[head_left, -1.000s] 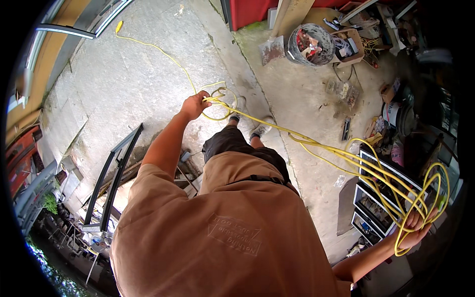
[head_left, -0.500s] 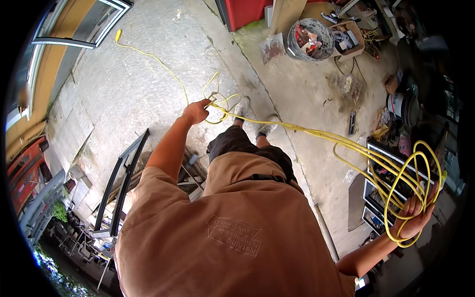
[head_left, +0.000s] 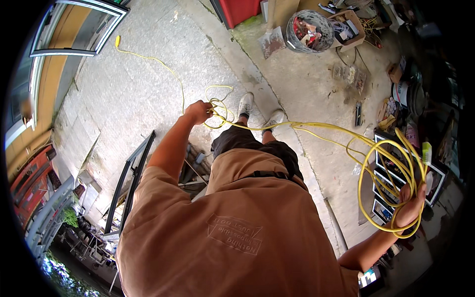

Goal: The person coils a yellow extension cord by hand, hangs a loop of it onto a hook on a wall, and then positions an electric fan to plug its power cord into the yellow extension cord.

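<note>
A long yellow cord (head_left: 336, 128) stretches between my two hands. Several large loops of it hang in my right hand (head_left: 411, 204), whose fingers are wrapped round them out at the right. A pale yellow-green end piece (head_left: 426, 153) sticks up beside these loops. My left hand (head_left: 199, 112) is closed on the cord in front of my body, with small loose loops dangling just past its fingers. From there a single strand runs forward over the ground to a yellow connector (head_left: 118, 41) lying at the far left.
A black frame (head_left: 129, 183) stands close to my left arm. Ahead on the right are a bucket of scraps (head_left: 310, 31), a cardboard box (head_left: 352, 29) and a dustpan-like plate (head_left: 271, 42). White-edged frames (head_left: 383, 195) lean near my right hand. An open window frame (head_left: 79, 52) juts in at the upper left.
My right hand has risen slightly and shifted inward, turning the coil so its loops spread wider. My left hand still grips the cord in nearly the same place; the small loops beside it have shifted.
</note>
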Action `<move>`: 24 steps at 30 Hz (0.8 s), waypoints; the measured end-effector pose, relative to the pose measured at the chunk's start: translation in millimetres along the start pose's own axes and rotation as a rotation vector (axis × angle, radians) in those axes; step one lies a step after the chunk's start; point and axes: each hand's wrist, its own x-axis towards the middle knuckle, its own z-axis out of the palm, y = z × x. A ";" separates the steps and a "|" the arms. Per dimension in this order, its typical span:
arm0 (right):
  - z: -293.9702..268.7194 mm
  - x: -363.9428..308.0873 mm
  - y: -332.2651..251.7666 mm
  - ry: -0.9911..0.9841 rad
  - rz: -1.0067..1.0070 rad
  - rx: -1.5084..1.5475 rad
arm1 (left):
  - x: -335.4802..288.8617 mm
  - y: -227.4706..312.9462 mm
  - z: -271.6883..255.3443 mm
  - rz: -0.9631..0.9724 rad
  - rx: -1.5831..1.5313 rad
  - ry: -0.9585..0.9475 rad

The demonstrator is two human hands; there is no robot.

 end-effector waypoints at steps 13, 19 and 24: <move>85.2 -9.2 66.5 -0.511 -0.145 -0.703 | -43.1 18.4 -44.3 0.021 -0.794 -0.255; 141.2 -15.6 109.3 -0.731 -0.416 -0.958 | -63.8 19.1 -66.0 0.006 -1.059 -0.176; 175.6 -27.4 122.6 -0.674 -0.577 -0.979 | -77.2 33.6 -87.6 -0.003 -1.022 -0.026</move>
